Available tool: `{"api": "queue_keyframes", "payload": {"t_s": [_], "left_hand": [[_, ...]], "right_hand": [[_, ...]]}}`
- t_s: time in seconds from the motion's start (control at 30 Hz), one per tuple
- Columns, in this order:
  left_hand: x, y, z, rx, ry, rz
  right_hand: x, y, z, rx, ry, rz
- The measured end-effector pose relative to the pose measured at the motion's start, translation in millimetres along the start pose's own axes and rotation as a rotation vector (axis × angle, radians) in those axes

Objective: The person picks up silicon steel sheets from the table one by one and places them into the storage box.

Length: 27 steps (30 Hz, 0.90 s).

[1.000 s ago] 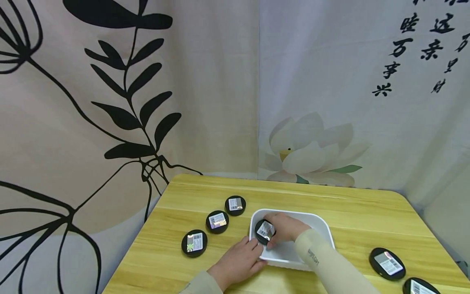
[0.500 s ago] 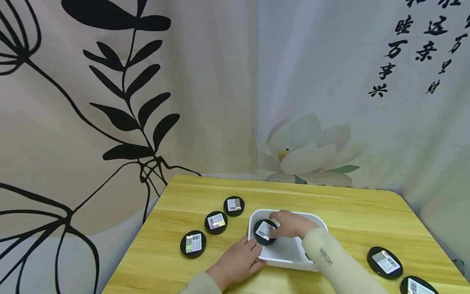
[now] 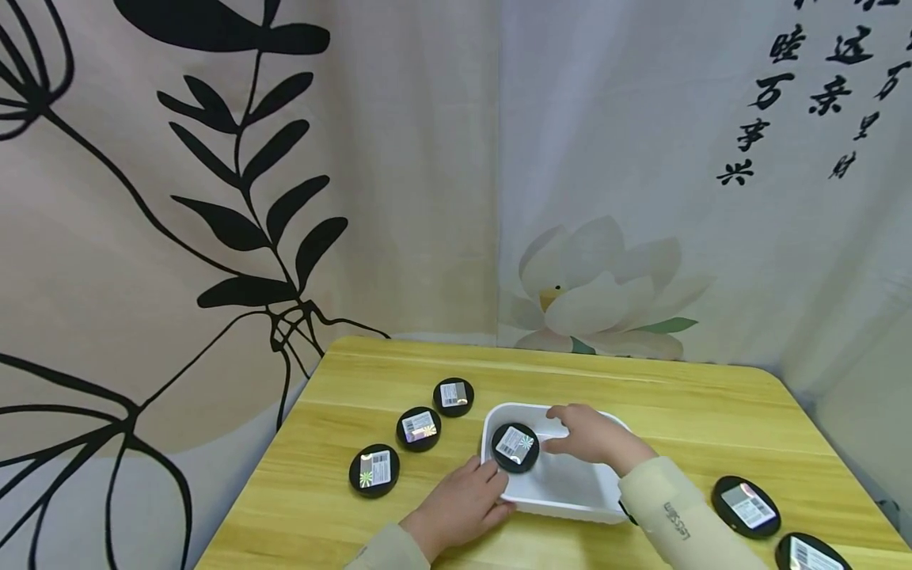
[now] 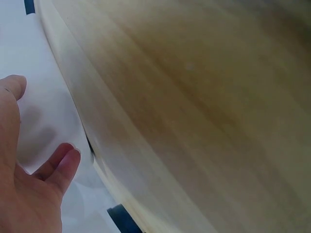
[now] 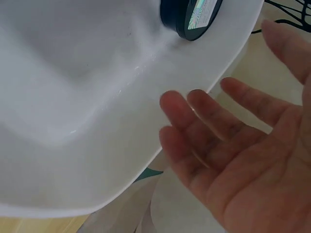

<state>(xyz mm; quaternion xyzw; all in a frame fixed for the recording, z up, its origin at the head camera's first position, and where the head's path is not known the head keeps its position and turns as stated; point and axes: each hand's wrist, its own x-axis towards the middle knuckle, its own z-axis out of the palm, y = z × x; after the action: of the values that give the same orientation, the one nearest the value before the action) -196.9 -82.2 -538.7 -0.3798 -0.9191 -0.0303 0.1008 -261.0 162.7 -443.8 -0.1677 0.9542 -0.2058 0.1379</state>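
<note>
A round black tin (image 3: 515,447) with a silver-and-white barcode label lies inside the white plastic tub (image 3: 570,503), toward its left end. My right hand (image 3: 594,435) is over the tub, just right of that tin and apart from it. Its fingers are loosely bent and spread, with nothing between them in the right wrist view, where the same tin (image 5: 198,19) shows at the top. At the tub's front left corner, my left hand (image 3: 463,503) holds the rim, fingers on the edge and thumb low along the front wall. The left wrist view shows its fingers (image 4: 58,170) against white plastic.
Three similar tins, a front one (image 3: 374,470), a middle one (image 3: 419,429) and a back one (image 3: 453,397), lie left of the tub on the wooden table (image 3: 306,443). Two more, one (image 3: 746,507) and another (image 3: 812,552), lie at the right. A printed curtain (image 3: 427,198) hangs behind.
My right hand has let go of the tin in the tub and drawn back to the right. The tin lies at the tub's left end. My left hand stays at the corner.
</note>
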Motion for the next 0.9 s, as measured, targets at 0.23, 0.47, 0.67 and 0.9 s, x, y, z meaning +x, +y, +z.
{"api": "queue_keyframes", "payload": {"t_s": [0.23,0.47,0.67,0.9], "left_hand": [[0.3,0.2,-2.2,-0.007,0.022,0.003],[-1.3,0.6,-2.5,-0.003,0.055,0.009],[-1.1,1.1,-0.6,0.004,0.070,0.019],[-1.3,0.6,0.4,-0.002,0.053,0.009]], "right_hand": [[-17.9,7.3,-2.6,0.016,0.053,0.029],[-32.0,11.9,0.0,-0.035,0.126,0.038],[-44.6,16.4,5.0,-0.071,0.189,0.047],[-53.1,21.9,11.3,-0.118,0.289,0.018]]}}
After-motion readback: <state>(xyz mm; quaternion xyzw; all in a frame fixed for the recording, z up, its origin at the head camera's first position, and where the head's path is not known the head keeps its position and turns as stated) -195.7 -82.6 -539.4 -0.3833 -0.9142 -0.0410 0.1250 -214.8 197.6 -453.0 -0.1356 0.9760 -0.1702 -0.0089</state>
